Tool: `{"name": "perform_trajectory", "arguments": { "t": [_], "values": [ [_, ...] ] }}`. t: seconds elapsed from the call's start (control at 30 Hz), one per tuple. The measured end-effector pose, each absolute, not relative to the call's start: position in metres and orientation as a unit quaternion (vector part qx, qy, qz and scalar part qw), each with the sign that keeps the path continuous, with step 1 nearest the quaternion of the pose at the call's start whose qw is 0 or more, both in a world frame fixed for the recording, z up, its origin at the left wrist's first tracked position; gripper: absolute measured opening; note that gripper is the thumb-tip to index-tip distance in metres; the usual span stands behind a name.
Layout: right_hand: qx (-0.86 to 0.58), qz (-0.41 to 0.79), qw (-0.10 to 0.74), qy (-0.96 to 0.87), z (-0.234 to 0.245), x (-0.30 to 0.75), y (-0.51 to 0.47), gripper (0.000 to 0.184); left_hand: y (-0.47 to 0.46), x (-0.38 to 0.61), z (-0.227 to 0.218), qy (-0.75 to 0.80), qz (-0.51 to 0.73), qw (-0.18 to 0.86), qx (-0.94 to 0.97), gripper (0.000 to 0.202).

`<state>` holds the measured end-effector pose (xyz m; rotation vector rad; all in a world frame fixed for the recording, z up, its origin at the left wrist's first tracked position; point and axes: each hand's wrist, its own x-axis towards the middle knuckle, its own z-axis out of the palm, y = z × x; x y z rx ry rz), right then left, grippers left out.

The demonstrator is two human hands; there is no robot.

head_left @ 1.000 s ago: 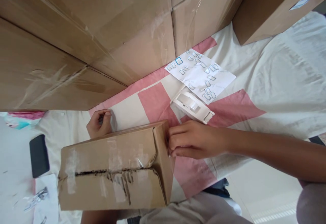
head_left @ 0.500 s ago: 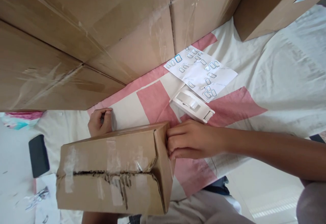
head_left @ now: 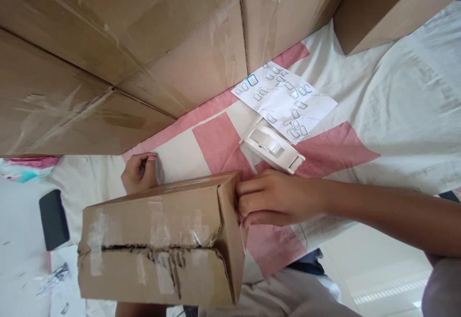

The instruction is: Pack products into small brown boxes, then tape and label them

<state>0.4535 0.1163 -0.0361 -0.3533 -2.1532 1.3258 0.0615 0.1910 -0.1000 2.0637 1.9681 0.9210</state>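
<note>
Box at near left has barely shifted, so I judge the work stays at its right end, where my right hand bunches its fingers; left hand curls beyond. I can't tell whether either is clamped.

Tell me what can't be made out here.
Contents of the taped box: head view, hidden by its flaps.
Wrist of the left hand: head view, hidden behind the taped box.
Whatever lies under the right hand: head view, covered by its fingers.
Paper sheet: head view, faint lettering too small.
Top of the labelled box: head view, cut off by the edge.
</note>
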Motion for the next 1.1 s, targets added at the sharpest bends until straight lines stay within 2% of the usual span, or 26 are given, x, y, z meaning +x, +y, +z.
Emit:
{"name": "perform_trajectory", "arguments": {
  "t": [0.23, 0.43, 0.73, 1.1],
  "values": [
    [-0.116, 0.594, 0.256, -0.754, -0.029, 0.457, 0.122, 0.015, 0.191, 0.066, -0.096, 0.659, 0.318, 0.080, 0.677, 0.024],
    [-0.120, 0.566, 0.270, -0.770, -0.036, 0.455, 0.120, 0.017, 0.191, 0.064, -0.094, 0.652, 0.318, 0.076, 0.684, 0.023],
    [-0.141, 0.530, 0.307, -0.778, -0.043, 0.450, 0.116, 0.037, 0.193, 0.064, -0.096, 0.660, 0.315, 0.069, 0.679, 0.028],
    [-0.152, 0.510, 0.318, -0.785, -0.046, 0.448, 0.115, 0.036, 0.192, 0.061, -0.100, 0.671, 0.304, 0.059, 0.673, 0.030]
  ]
}}
